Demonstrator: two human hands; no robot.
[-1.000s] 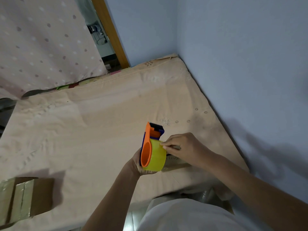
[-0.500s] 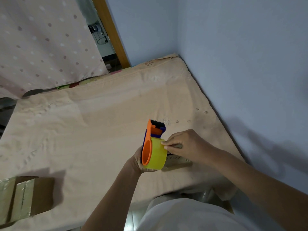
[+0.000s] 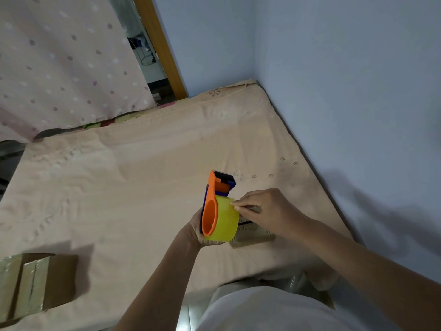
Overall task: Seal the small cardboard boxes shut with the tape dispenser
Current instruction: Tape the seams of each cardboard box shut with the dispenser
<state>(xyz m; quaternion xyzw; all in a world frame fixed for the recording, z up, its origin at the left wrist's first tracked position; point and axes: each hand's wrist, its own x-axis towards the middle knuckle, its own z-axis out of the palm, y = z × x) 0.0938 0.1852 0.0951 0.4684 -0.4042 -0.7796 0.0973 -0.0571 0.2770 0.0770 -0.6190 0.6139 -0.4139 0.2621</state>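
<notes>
Left hand [image 3: 194,231] is wrapped around the underside of the tape dispenser [image 3: 216,206], fingers curled tight on it, holding it up above the bed sheet [image 3: 133,187] with its orange side plate facing left and the dark blue cutter end pointing to the far side. The yellow tape roll [image 3: 226,220] sits on the near half of the dispenser, and there is the right hand [image 3: 267,210] right beside it, thumb and forefinger pinched narrow against the roll's right edge; whether a loose end of tape is actually caught between those fingertips, I cannot tell. Under the right hand, lying flat on the sheet, a small cardboard box [image 3: 253,234] peeks out, mostly covered by the hand and the roll, with some dark print on its top. Over at the near left edge of the view sit two more cardboard boxes [image 3: 35,283], side by side and touching, shiny tape strips running over their tops, well apart from the hands. The sheet runs right up to the blue wall [image 3: 334,80] on the right, and a spotted curtain [image 3: 59,56] hangs at the far left.
</notes>
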